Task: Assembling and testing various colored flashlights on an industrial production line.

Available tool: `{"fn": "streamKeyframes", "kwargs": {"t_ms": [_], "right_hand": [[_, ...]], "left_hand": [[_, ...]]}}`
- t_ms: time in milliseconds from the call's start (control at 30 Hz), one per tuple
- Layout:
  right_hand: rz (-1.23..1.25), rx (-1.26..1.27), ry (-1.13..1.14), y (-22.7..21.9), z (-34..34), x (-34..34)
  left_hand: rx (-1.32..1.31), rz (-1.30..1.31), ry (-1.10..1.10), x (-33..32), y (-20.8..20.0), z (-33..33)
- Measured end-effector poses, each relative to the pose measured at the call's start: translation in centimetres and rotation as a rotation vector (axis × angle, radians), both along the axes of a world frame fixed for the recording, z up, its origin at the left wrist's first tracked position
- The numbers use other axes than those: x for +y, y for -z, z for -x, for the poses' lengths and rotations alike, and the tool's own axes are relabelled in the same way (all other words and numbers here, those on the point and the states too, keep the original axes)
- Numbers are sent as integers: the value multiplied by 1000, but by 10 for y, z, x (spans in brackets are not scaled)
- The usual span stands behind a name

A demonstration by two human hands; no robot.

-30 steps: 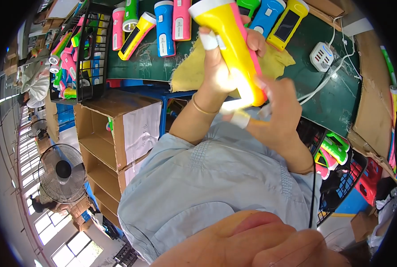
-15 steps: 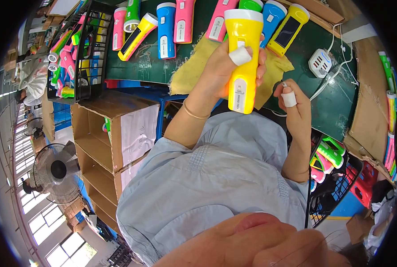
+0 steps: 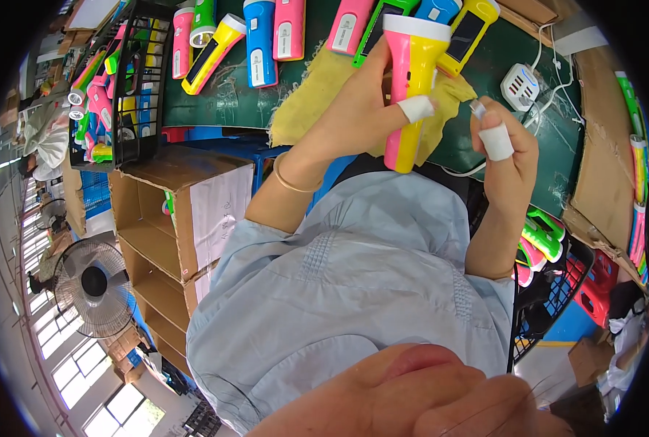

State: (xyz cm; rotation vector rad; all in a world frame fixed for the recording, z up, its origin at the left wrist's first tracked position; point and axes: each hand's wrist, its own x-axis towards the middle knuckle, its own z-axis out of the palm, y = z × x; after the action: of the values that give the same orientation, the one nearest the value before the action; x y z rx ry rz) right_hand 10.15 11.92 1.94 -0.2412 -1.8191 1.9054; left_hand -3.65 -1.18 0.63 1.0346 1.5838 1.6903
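A pink and yellow flashlight (image 3: 417, 65) with a white head rim is upright in my left hand (image 3: 361, 109), its head toward the far side. The thumb of that hand, wrapped in white tape, lies across the flashlight's body. A small dark hole shows on the yellow side. To the right of it, my right hand (image 3: 512, 160) has thumb and forefinger pinched on a small silvery piece (image 3: 477, 109), its kind too small to make out. White tape is on this thumb too. Under the flashlight and left hand, a yellow cloth (image 3: 302, 102) lies on the green tabletop (image 3: 215, 105).
Several coloured flashlights, among them a blue one (image 3: 260, 44), lie along the table's far side. A white multi-port charger (image 3: 519, 86) with cords sits at right. A black basket (image 3: 136, 95) of flashlights stands left, above a cardboard shelf (image 3: 186, 218). Another black basket (image 3: 550, 291) is at lower right.
The flashlight has turned about its length in my left hand, so its pink and yellow side now faces up. My right hand has moved right and slightly up, still pinching the small piece.
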Motion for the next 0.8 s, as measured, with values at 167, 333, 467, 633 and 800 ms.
{"fn": "streamKeyframes", "kwargs": {"t_ms": [167, 333, 467, 633, 800], "right_hand": [[-378, -43, 46, -15, 21, -5], [-604, -151, 145, -18, 24, -7], [-634, -196, 139, -20, 24, -6], [-756, -206, 157, -16, 28, -4], [-832, -276, 181, -10, 35, -1]], "left_hand": [[77, 64, -115, 7, 1, -3], [181, 187, -170, 9, -9, -6], [225, 158, -222, 12, -6, -8], [294, 147, -301, 18, -2, -8], [344, 206, -324, 20, -5, -8]]}}
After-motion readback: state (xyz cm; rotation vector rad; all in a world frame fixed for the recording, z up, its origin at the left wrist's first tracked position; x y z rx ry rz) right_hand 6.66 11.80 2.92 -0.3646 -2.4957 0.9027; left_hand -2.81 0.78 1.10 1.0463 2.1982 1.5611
